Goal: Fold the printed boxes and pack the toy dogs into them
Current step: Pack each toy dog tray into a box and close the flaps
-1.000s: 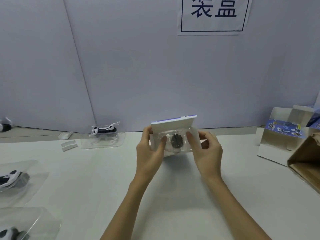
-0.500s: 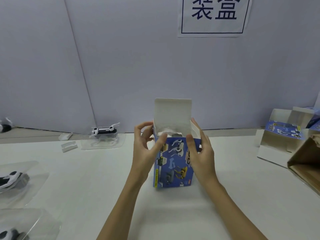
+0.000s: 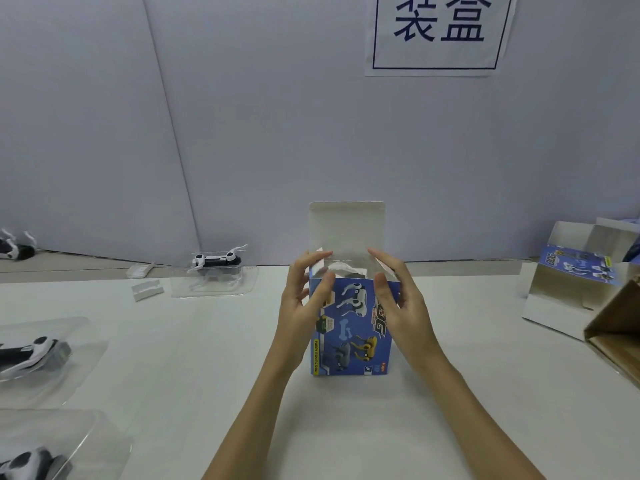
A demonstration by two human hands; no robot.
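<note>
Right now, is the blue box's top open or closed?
Open: the blue box stands upright, its white lid flap raised.

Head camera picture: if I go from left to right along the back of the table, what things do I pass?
Black-and-white toy dog on its clear plastic tray → left hand → blue printed box standing upright with its top flap up → right hand → opened printed box lying flat → brown cardboard carton.

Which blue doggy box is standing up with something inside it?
The printed box between the two hands, left hand and right hand. It stands upright, lid flap up, a toy showing inside. The other box, far right, lies opened out.
</note>
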